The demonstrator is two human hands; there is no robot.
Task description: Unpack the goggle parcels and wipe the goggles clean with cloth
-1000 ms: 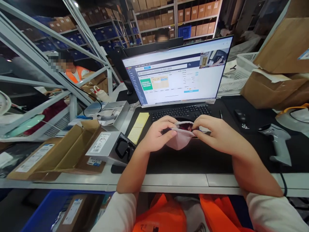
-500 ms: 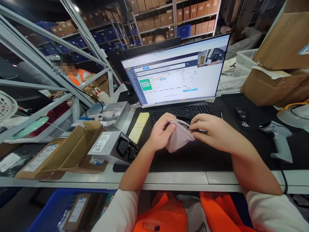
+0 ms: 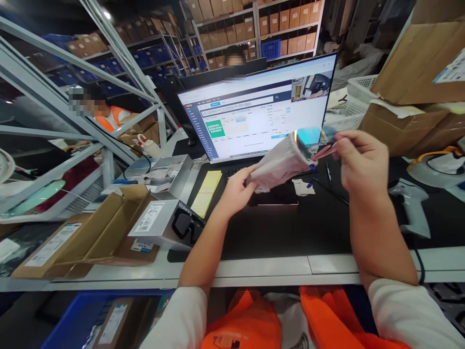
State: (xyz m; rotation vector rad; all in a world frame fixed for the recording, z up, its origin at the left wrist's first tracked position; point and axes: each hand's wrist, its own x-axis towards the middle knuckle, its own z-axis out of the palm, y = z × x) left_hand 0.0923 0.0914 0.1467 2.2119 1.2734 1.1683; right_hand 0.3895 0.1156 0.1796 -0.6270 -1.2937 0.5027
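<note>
My left hand [image 3: 237, 191] is closed around the bottom end of a light grey cloth pouch [image 3: 276, 167], held tilted above the keyboard. A pair of mirrored glasses [image 3: 309, 136] sticks partly out of the pouch's mouth, its lens shining blue and orange. My right hand [image 3: 364, 162] pinches the outer end of the glasses, where a thin reddish part shows. The rest of the glasses is hidden in the pouch. Blue cord ends hang by the pouch's mouth, over a small white piece [image 3: 303, 187] on the black desk mat [image 3: 290, 237].
Behind stands a monitor [image 3: 254, 111]. On the left lie yellow notes [image 3: 207, 194], a grey box [image 3: 163, 223] printed with eyewear and an opened carton [image 3: 98, 228]. At right are a barcode scanner [image 3: 412, 206], a pen [image 3: 329, 173] and stacked cartons [image 3: 403, 126]. Two people sit beyond.
My right hand has moved right and up, drawing the glasses partly out of the pouch. The pouch, bunched before, is now stretched out and tilted. The view has shifted slightly.
</note>
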